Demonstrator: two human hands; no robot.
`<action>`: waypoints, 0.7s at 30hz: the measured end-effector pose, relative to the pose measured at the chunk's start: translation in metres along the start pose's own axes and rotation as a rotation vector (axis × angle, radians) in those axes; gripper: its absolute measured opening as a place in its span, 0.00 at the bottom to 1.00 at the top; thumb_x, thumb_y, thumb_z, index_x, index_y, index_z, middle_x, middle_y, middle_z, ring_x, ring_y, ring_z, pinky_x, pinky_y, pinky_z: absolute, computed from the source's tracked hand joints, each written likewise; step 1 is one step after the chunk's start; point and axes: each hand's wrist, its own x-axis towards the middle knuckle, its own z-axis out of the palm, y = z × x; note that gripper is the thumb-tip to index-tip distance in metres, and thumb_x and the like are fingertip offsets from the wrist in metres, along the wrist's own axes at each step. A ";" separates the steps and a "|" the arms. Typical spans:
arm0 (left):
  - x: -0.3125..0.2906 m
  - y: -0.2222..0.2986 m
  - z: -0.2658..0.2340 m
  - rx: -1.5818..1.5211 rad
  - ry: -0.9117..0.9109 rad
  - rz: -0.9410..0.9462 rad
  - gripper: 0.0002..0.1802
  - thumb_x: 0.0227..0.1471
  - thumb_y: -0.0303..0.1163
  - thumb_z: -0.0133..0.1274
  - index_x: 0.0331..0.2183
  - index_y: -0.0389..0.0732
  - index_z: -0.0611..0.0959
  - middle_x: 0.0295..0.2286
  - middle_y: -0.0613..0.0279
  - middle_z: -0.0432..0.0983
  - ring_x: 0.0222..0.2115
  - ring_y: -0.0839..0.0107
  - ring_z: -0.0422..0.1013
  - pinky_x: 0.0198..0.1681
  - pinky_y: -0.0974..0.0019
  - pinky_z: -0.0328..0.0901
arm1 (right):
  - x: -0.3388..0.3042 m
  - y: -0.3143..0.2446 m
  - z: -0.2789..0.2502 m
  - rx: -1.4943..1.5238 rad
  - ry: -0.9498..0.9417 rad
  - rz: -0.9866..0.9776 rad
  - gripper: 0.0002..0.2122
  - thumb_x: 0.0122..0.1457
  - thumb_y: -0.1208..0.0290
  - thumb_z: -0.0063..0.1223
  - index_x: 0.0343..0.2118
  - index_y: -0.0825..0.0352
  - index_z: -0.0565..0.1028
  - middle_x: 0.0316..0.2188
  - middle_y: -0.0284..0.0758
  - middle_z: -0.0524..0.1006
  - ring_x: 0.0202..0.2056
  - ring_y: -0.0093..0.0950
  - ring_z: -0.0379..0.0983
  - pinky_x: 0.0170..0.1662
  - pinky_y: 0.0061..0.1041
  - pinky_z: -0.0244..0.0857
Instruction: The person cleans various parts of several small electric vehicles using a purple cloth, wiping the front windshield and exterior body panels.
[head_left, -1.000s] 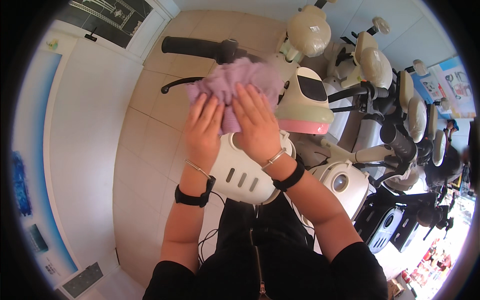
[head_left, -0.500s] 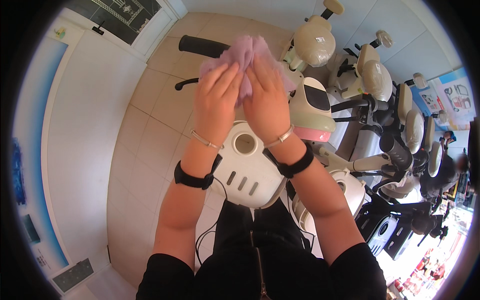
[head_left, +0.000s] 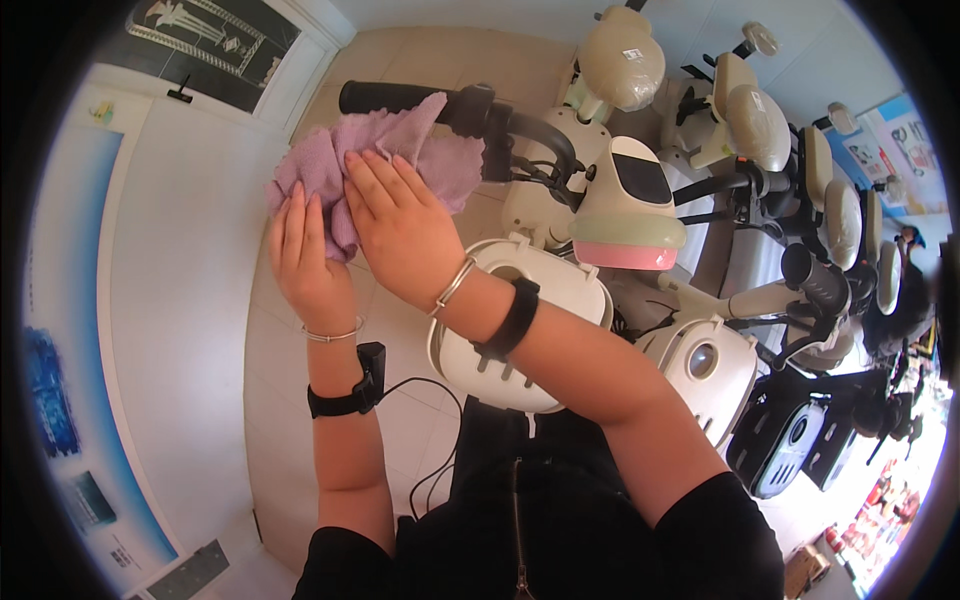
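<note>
Left hand [head_left: 308,262] and right hand [head_left: 405,228] both on the crumpled purple cloth [head_left: 325,150] under their nearly straight fingers, thumbs hidden so I can't tell how firmly they grasp, black handlebar grip [head_left: 378,96] beyond their fingertips!

- A tall, white poster with a blue border [head_left: 85,300] at the far left, beside a smooth, white flat panel [head_left: 190,320].
- A dark panel with a pale column pattern [head_left: 215,45], upper left.
- Beige, square floor tiles [head_left: 283,400].
- A rounded, cream seat in clear plastic wrap [head_left: 757,130], right.
- A cream, lidded basket with a round window [head_left: 688,392].
- A blue-and-white wall poster [head_left: 893,160], far right.
- A brown box [head_left: 804,572], lower right.
</note>
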 end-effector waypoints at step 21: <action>0.044 0.138 0.077 -0.475 -0.221 0.456 0.14 0.40 0.25 0.51 0.33 0.32 0.80 0.39 0.57 0.76 0.43 0.62 0.70 0.47 0.60 0.66 | -0.085 0.087 -0.088 0.192 0.037 0.591 0.21 0.45 0.84 0.47 0.46 0.76 0.69 0.50 0.48 0.67 0.53 0.48 0.62 0.53 0.35 0.61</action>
